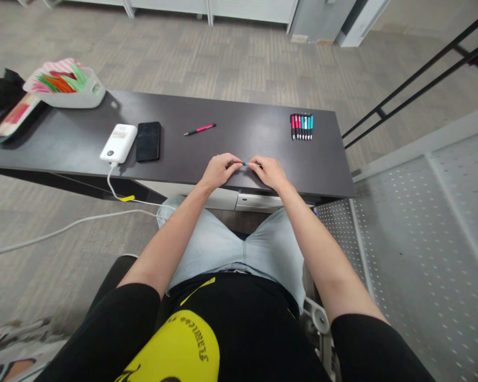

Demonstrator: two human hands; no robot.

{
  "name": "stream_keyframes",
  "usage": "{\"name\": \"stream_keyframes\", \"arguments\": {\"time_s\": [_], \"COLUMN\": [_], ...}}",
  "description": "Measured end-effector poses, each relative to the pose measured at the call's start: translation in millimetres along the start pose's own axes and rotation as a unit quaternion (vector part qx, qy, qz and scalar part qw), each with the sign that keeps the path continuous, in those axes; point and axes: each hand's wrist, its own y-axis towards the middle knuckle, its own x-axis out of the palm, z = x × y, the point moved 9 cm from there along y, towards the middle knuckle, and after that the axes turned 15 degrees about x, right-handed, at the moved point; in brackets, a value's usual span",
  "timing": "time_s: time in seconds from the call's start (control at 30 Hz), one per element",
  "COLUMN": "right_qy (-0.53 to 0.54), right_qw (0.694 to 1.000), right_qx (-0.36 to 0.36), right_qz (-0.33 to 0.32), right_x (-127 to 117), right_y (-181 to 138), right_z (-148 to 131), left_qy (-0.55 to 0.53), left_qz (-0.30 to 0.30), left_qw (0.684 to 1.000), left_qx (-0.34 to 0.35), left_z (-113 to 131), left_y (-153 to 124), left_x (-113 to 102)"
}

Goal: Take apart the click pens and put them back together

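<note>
Both my hands meet at the near edge of the dark table (242, 132). My left hand (219, 170) and my right hand (269, 171) are closed in pinches on the two ends of a small pen (246, 164), of which only a teal bit shows between the fingers. A red pen (200, 129) lies alone on the table beyond my left hand. A neat row of several red and teal pens (301, 126) lies at the far right of the table.
A white power bank (119, 142) with a cable hanging off the edge and a black phone (148, 140) lie left of centre. A grey basket (66, 85) of coloured items and a dark tray (8, 119) stand at the far left. A perforated metal panel (422, 239) is on the right.
</note>
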Motion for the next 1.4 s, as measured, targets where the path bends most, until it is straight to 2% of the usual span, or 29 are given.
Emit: {"name": "stream_keyframes", "arguments": {"time_s": [0.1,0.3,0.43,0.63,0.8,0.9,0.97,1.07,1.27,1.4], "right_qy": [0.007,0.024,0.020,0.030,0.121,0.240,0.325,0.430,0.499,0.518], "right_qw": [1.000,0.998,0.998,0.999,0.992,0.965,0.934,0.885,0.837,0.814], "right_qx": [0.003,-0.028,-0.038,-0.013,0.022,0.084,0.125,0.165,0.181,0.196], "right_qz": [0.004,0.059,0.052,0.023,0.025,0.057,0.079,0.069,0.138,0.178], "right_x": [0,-8,-6,-2,-10,-20,-25,-23,-40,-66], "right_y": [1,-1,-1,2,0,-3,-4,-4,-6,-8], "right_z": [3,4,4,5,5,15,23,30,47,75], "left_qy": [-0.008,0.000,0.038,0.044,0.045,0.040,0.054,0.085,0.073,0.099], "left_qz": [0.005,0.048,0.013,-0.032,-0.021,-0.020,-0.047,-0.074,-0.062,-0.088], "left_qw": [1.000,0.997,0.998,0.998,0.998,0.999,0.997,0.994,0.995,0.991], "left_qx": [-0.010,-0.058,-0.042,-0.041,-0.031,-0.026,-0.010,0.000,-0.002,-0.006], "left_z": [0,-4,3,7,7,4,5,5,9,12], "left_y": [0,-3,-1,2,2,1,1,-1,-5,-5], "left_x": [2,-3,-3,-4,-6,-5,-1,2,-2,-1]}}
